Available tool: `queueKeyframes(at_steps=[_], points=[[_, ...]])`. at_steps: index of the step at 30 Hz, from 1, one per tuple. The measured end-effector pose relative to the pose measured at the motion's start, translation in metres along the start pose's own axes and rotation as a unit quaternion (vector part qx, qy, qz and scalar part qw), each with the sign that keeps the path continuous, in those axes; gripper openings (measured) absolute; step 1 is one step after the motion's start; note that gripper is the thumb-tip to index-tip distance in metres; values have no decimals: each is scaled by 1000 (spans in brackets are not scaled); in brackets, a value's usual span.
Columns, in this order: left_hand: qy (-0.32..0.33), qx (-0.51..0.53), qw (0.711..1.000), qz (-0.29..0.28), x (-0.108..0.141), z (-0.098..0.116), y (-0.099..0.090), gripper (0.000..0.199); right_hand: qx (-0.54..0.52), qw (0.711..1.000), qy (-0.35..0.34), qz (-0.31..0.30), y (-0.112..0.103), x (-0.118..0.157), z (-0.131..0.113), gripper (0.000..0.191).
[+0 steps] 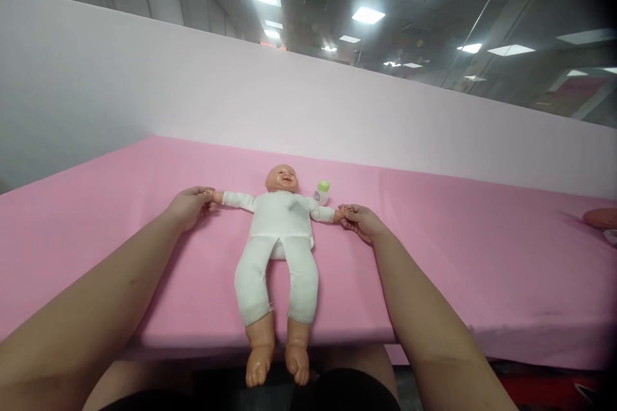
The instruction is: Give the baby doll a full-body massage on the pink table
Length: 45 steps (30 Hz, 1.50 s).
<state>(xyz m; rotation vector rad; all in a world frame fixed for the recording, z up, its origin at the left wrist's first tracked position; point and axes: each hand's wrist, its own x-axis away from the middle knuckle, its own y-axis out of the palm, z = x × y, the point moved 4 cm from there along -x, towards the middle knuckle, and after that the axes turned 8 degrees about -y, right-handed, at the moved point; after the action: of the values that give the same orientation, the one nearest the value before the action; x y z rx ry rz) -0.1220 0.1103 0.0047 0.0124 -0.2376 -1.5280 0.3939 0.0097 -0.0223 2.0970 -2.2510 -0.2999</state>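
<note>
A baby doll (282,218) with a white cloth body lies on its back on the pink-covered table (193,282). Its head points away from me, and its feet hang over the near edge. My left hand (191,207) is closed around the doll's hand on the left side. On the right, my right hand (362,221) pinches the doll's other hand. Both doll arms are stretched out sideways. Beside the doll's head, close to its right-side arm, is a small baby bottle (321,192) with a light green cap.
A white wall panel (289,103) rises behind the table, with glass above it. Part of another doll-like object (600,218) shows at the far right edge. My legs are under the table's front edge, and something red (535,392) is on the floor at lower right.
</note>
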Motion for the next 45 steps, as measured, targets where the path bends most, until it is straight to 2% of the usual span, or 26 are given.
queueKeyframes(at_steps=[5,8,18,29,38,42,45], points=[[6,-54,998,21,-3,-1,-2,28,58,998,-25,-31,5,-1,-1,39],[13,-70,997,36,-2,-1,-2,28,75,996,-33,-24,6,-2,0,39],[19,-66,997,28,5,0,1,33,52,998,-37,8,5,-6,5,45],[28,-53,998,4,-2,-4,-2,37,33,998,-37,33,4,-8,7,45],[1,-25,1000,19,-3,-6,-2,33,-18,998,-4,59,-1,-6,8,33],[-8,-7,1000,18,-1,-5,-1,35,-31,998,10,51,-2,-5,9,37],[5,-10,1000,-10,1,-3,0,43,-14,999,-3,31,0,-4,7,41]])
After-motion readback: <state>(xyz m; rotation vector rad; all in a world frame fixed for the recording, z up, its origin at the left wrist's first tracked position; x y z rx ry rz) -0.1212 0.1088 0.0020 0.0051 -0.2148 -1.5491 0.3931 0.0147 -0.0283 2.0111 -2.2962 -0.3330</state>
